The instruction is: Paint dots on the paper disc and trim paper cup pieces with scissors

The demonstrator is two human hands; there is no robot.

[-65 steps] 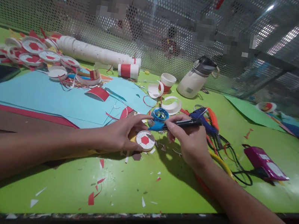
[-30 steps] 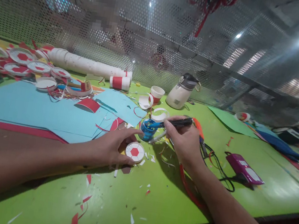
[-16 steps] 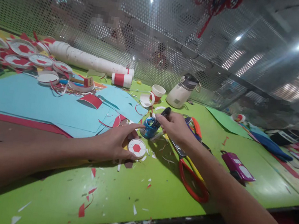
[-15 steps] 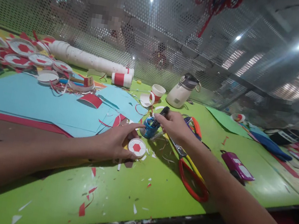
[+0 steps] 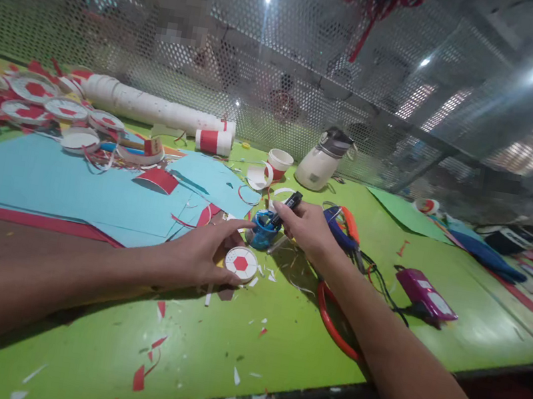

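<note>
My left hand [image 5: 205, 252] curves around a white disc [image 5: 241, 264] with a red hexagon, printed like a football. Its thumb lies at the disc's lower edge, and its index finger reaches to a small blue pot [image 5: 263, 231]. The other left fingers are partly hidden. Pinched in my right hand [image 5: 310, 228] is a black marker pen [image 5: 287, 208], slanting down with its lower end in or over the pot; the tip itself cannot be made out. Red scissor handles [image 5: 335, 325] show under my right forearm, which covers the blades.
Blue paper sheets [image 5: 47, 181] spread at left, below a heap of similar discs [image 5: 66, 108]. A stack of white cups [image 5: 145, 103], a red-white cup [image 5: 280, 161] and a bottle [image 5: 320, 161] stand behind. Pliers [image 5: 343, 228] and a purple device [image 5: 426, 295] lie right.
The marker pen leans over more at the pot, and my right hand has shifted slightly. My right forearm now covers more of the scissors. My left hand stays at the disc.
</note>
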